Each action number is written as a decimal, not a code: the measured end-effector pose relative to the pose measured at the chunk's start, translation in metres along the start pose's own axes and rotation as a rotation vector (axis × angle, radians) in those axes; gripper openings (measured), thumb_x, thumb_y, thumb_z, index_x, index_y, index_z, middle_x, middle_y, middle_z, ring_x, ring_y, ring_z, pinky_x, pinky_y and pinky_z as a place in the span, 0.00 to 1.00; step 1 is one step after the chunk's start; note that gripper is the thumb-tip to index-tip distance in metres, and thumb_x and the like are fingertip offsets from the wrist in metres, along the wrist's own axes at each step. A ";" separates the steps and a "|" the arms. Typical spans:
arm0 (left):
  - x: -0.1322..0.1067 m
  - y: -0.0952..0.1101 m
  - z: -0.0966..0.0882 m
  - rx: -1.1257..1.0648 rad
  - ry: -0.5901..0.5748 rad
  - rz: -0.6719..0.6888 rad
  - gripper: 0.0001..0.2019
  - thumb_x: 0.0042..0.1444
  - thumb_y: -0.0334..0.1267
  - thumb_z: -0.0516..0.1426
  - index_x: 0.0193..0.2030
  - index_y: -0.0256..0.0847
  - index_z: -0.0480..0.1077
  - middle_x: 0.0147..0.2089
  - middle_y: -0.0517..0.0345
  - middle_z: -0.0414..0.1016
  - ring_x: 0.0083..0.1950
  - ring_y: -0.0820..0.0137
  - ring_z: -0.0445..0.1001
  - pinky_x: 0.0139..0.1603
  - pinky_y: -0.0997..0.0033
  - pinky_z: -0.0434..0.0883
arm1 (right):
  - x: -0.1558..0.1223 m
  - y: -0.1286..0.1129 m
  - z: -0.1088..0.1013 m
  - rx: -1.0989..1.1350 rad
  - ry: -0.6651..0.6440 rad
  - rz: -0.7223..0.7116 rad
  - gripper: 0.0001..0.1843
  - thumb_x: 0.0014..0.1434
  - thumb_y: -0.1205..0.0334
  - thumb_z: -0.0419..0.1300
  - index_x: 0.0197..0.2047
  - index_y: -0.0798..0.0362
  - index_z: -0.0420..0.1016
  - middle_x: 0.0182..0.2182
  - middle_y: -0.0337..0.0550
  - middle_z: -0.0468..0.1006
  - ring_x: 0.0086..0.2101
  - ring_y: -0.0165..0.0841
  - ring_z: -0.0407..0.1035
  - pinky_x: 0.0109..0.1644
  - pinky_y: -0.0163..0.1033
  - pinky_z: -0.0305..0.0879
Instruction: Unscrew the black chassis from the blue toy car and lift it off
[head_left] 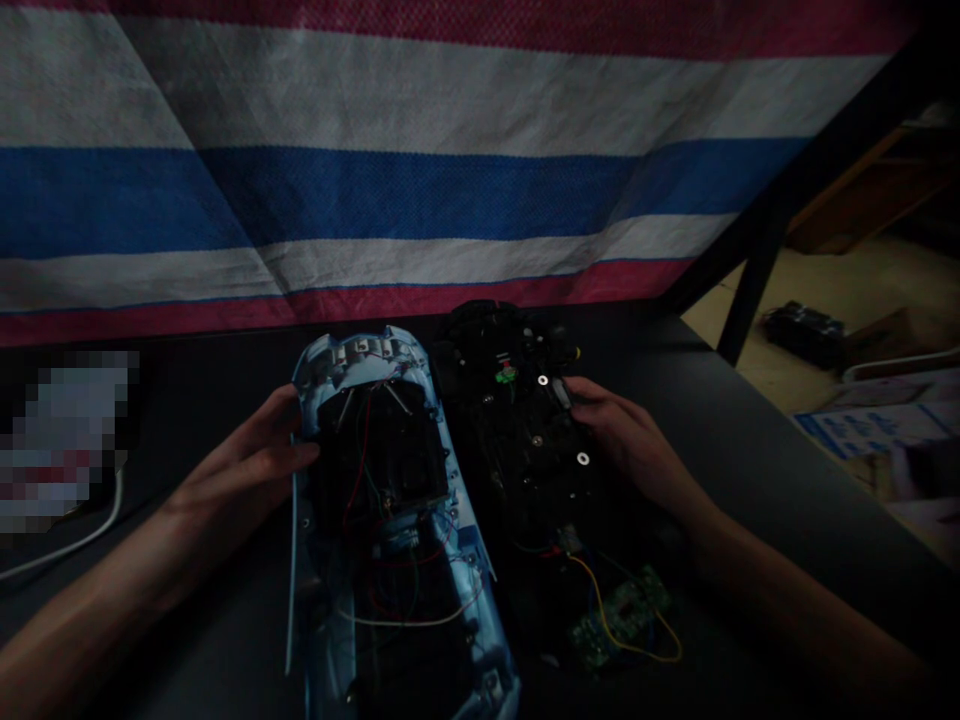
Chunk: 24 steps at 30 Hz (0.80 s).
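An opened light-blue plastic shell [465, 560] lies on the dark table [750, 470], with red, white and green wires and a black block inside it. My left hand [255, 460] grips the shell's left rim, thumb hooked over the edge. Beside the shell on the right sits a black inner assembly [517, 420] with round silver screws and a small green part. My right hand [630, 440] rests on the assembly's right side, fingers curled onto it. A green circuit board [619, 615] hangs off the assembly by yellow and blue wires.
A red, white and blue striped tarp [420, 170] hangs behind the table. A white cable [82, 535] and a blurred-out item lie at the left. Right of the table's edge are a black leg [750, 290], floor, boxes and papers [877, 420].
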<state>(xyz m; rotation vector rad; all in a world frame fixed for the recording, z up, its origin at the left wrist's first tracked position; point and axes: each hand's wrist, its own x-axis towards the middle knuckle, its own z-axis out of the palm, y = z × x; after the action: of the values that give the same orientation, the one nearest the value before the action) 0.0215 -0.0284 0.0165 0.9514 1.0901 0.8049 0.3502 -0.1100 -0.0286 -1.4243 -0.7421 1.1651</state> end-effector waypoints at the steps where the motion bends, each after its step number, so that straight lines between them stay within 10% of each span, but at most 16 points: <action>1: 0.001 -0.002 -0.001 -0.019 -0.001 0.018 0.21 0.48 0.40 0.70 0.51 0.59 0.80 0.61 0.70 0.80 0.72 0.49 0.67 0.59 0.56 0.80 | 0.000 0.000 0.000 -0.002 -0.002 -0.003 0.16 0.53 0.55 0.65 0.46 0.44 0.80 0.24 0.33 0.72 0.30 0.37 0.69 0.38 0.42 0.65; 24: 0.004 -0.007 -0.008 -0.028 0.002 0.016 0.22 0.51 0.41 0.69 0.54 0.62 0.78 0.62 0.72 0.78 0.72 0.51 0.68 0.63 0.56 0.77 | -0.002 -0.001 0.000 0.049 -0.047 0.007 0.15 0.55 0.56 0.64 0.47 0.43 0.80 0.22 0.32 0.70 0.24 0.34 0.62 0.35 0.42 0.61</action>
<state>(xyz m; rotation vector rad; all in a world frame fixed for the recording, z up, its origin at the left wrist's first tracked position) 0.0156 -0.0258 0.0073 0.9368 1.0713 0.8321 0.3501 -0.1114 -0.0268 -1.3639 -0.7366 1.2180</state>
